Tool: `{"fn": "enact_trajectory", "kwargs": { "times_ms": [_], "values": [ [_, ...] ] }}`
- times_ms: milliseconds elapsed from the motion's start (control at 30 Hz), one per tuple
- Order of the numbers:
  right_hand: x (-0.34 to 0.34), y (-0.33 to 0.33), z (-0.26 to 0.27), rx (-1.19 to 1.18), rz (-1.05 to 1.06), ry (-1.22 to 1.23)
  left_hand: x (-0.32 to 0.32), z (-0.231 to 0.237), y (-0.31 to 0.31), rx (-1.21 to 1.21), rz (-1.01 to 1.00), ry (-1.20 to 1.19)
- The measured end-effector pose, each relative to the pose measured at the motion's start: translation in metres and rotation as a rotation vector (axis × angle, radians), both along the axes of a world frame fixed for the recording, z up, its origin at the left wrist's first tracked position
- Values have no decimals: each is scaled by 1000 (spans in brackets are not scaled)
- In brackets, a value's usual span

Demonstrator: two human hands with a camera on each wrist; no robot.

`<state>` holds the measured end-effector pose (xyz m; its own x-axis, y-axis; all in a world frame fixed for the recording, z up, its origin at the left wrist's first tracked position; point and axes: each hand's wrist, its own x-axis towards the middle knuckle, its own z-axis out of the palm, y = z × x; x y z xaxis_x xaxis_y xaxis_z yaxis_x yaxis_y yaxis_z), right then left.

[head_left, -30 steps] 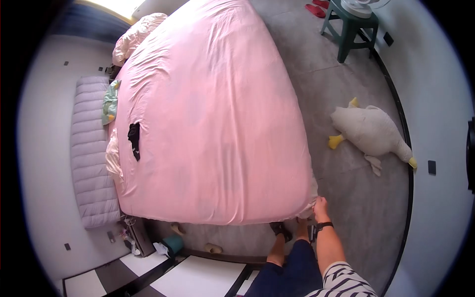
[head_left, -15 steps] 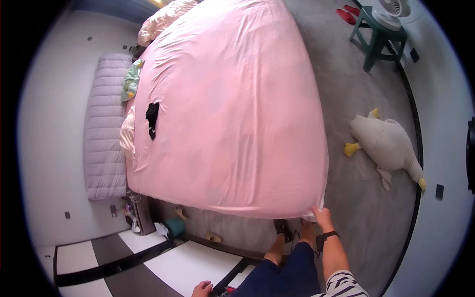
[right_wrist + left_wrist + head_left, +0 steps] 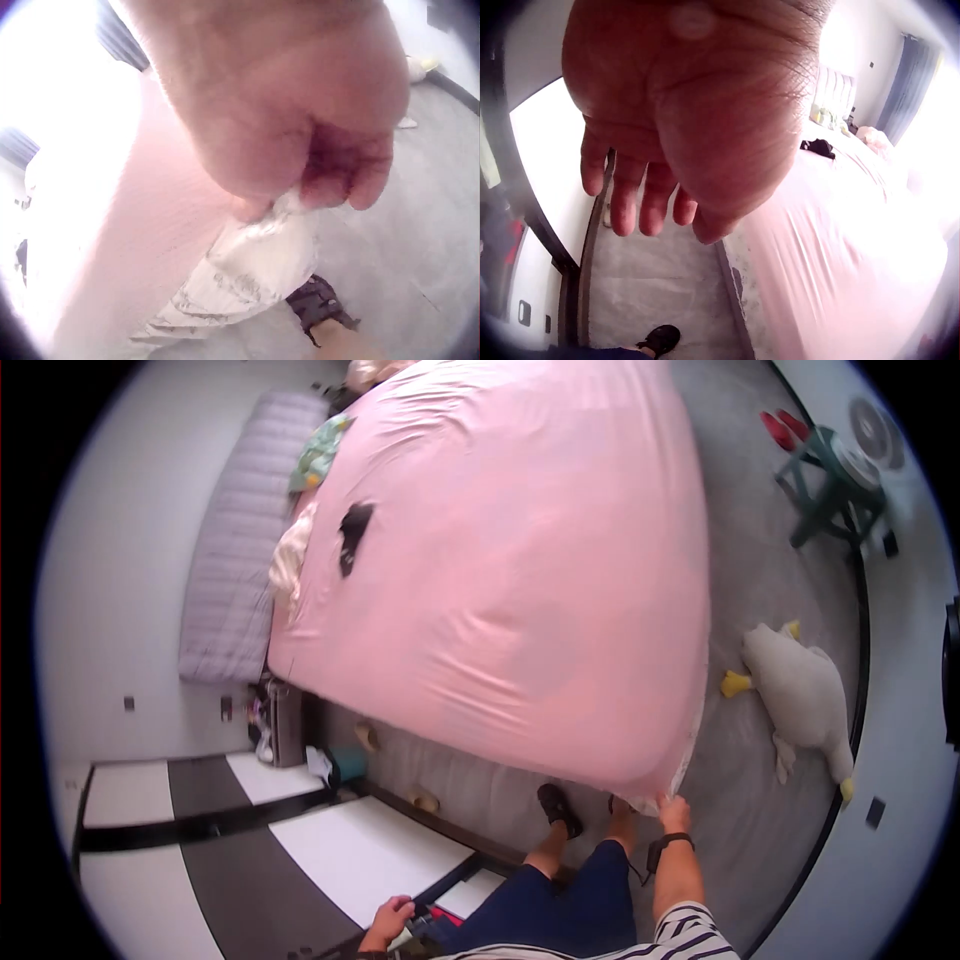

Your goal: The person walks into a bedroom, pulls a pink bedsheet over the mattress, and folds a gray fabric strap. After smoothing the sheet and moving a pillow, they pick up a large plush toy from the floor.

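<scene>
The bed [image 3: 520,550] is spread with a pink sheet [image 3: 560,600], in front of both hands. The right hand [image 3: 675,816] pinches the sheet's pale edge at the near corner; the left hand [image 3: 390,920], fingers loose, hangs apart from it.

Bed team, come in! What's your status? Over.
Left hand open, empty. Right hand pinching pale cloth at bed corner. Plush goose on floor, clear of both hands.

2 red slippers [image 3: 777,432], 1 bed [image 3: 560,560], 1 stool [image 3: 828,485]
</scene>
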<state>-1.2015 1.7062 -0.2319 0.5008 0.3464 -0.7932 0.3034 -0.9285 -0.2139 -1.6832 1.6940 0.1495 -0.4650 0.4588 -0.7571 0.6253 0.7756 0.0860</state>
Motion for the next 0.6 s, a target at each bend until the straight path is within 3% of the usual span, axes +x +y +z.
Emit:
{"fn": "enact_trajectory", "kwargs": {
  "times_ms": [67, 133, 167, 200, 267, 300, 333, 433, 600],
  "values": [
    [4, -3, 3, 70, 6, -23, -29, -15, -27, 58, 77, -27],
    [23, -32, -17, 4, 118, 171, -30, -18, -34, 90, 183, -82],
    [39, -109, -129, 297, 222, 155, -49, -35, -55, 135, 215, -107],
    [41, -93, -58, 175, 72, 316, -56, -42, -64, 99, 200, -92],
    [47, -93, 2, -95, 65, 369, -58, -51, -78, 149, 134, -64],
    [46, -98, 20, -186, -204, 423, -54, -47, -76, 158, 216, -109],
    [41, -99, 40, -205, -314, 478, -57, -49, -81, 179, 259, -119],
    [24, -92, 70, -234, -373, 509, -77, -71, -101, 235, 325, -151],
    [-62, 0, 126, -140, -245, 472, -126, -113, -118, 318, 525, -281]
  ]
}}
